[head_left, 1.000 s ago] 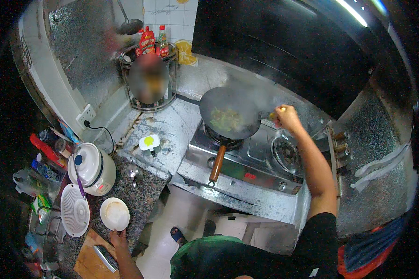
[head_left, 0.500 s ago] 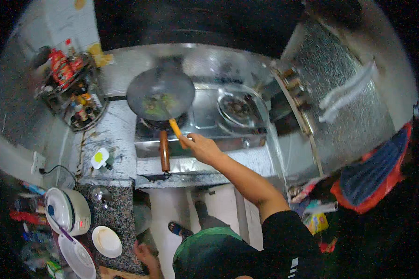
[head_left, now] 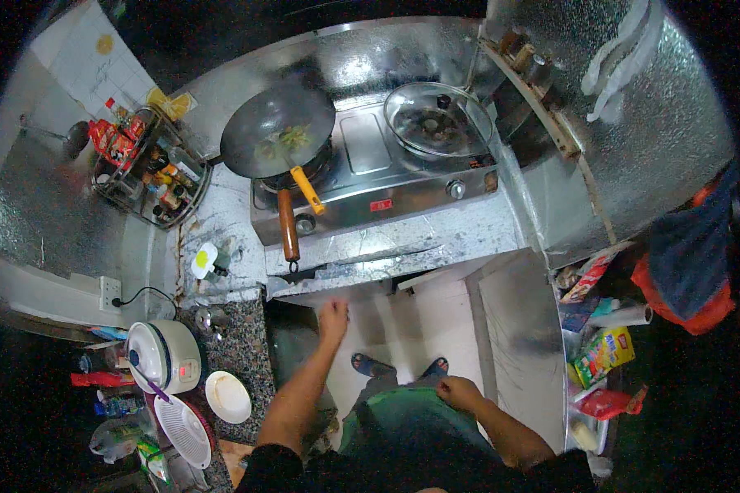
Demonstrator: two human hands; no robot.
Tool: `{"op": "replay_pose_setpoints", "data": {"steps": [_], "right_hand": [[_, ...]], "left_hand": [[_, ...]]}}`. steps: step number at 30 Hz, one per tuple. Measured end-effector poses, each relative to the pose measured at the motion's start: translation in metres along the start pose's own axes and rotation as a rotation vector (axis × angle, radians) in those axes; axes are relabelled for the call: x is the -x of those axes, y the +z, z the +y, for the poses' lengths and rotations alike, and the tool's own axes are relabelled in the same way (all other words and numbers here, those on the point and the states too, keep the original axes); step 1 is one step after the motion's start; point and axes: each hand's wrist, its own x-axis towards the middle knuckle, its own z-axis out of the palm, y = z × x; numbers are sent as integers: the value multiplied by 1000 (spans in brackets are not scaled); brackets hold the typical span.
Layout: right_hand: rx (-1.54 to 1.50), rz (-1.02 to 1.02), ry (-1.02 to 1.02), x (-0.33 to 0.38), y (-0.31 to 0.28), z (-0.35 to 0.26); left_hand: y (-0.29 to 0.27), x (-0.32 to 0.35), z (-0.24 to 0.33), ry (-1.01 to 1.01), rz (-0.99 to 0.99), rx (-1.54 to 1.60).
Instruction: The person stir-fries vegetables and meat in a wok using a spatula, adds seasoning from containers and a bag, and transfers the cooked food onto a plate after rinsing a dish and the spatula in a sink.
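Grey metal curves up around the cooked greens (head_left: 293, 134) in the wok (head_left: 251, 131), which sits at eleven o'clock from the centre of the view, over the nearer-left burner of the steel stove (head_left: 366, 144). Its brown handle (head_left: 287, 226) points toward six o'clock, reaching past the stove's front edge. A spatula with a yellow-orange handle (head_left: 307, 191) rests in the wok, its blade end among the greens and its grip leaning out toward five o'clock, free of both hands.

The left hand (head_left: 334, 319) is at seven o'clock, in front of the stove and apart from it, seen against the pale floor (head_left: 395, 329). Its fingers look curled inward; whether they are fully pressed together cannot be told. The right hand (head_left: 460, 393) is at five o'clock, by the top edge of the green apron (head_left: 411, 404); its fingers are bent, and I cannot tell whether they pinch the cloth or only lie near it.

At one o'clock a glass lid (head_left: 415, 127) with a dark knob lies over the other burner. On the speckled worktop (head_left: 242, 353), a white plate (head_left: 228, 398) is between seven and eight o'clock, just beside a white colander (head_left: 182, 431), and a rice cooker (head_left: 163, 357) stands at eight. Near ten, bottles and packets fill a metal rack (head_left: 123, 195).
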Motion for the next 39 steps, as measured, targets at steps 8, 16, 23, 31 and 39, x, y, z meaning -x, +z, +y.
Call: {"op": "replay_pose_setpoints", "data": {"steps": [8,16,23,31,39], "right_hand": [[-22,294,262,90,29,133],[-416,429,605,157,137,160],[-379,498,584,142,126,125],[-532,503,652,144,155,149],[-411,460,542,147,162,147]], "left_hand": [[-15,-162,61,17,394,-461],[-35,-213,24,149,296,-417],[-23,-189,54,272,330,-613],[-29,-187,48,283,325,-642],[-31,-183,50,236,302,-667]]}}
